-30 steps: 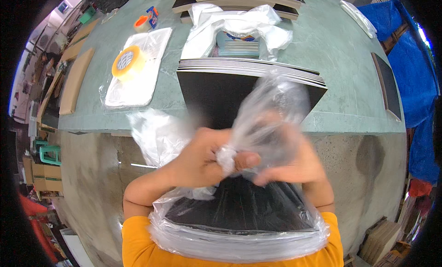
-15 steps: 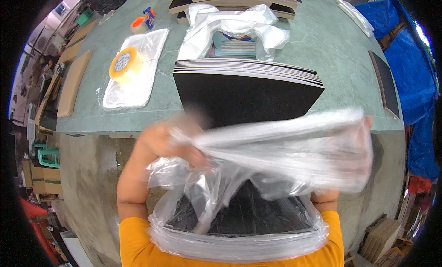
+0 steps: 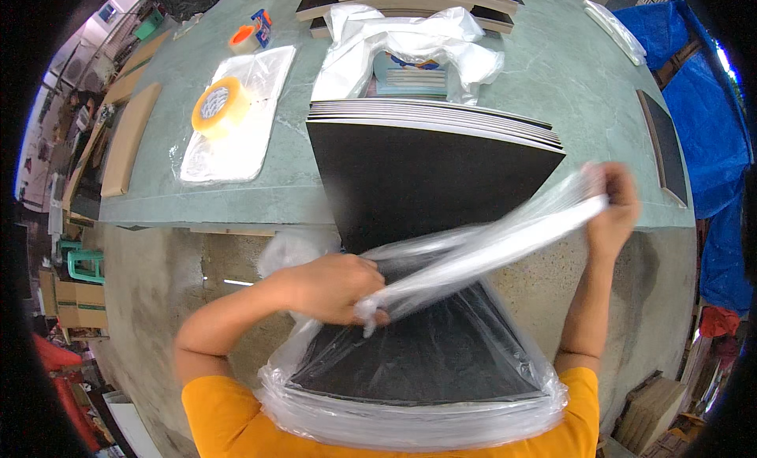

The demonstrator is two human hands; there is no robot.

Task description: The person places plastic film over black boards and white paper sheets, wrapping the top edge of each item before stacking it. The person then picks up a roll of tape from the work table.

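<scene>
Head view shows the left hand point(image 3: 331, 288) and raised right hand point(image 3: 613, 205) each clenched on a stretched plastic bag point(image 3: 481, 249) above the black boards point(image 3: 430, 182).

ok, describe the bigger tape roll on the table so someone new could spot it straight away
Start at the grey-green table and go to its left part, left of the stack of black square boards. There a flat clear plastic bag lies, and the yellow-orange roll of tape sits on it. Its neighbour, a smaller orange tape roll, lies farther back, off the bag.
</scene>
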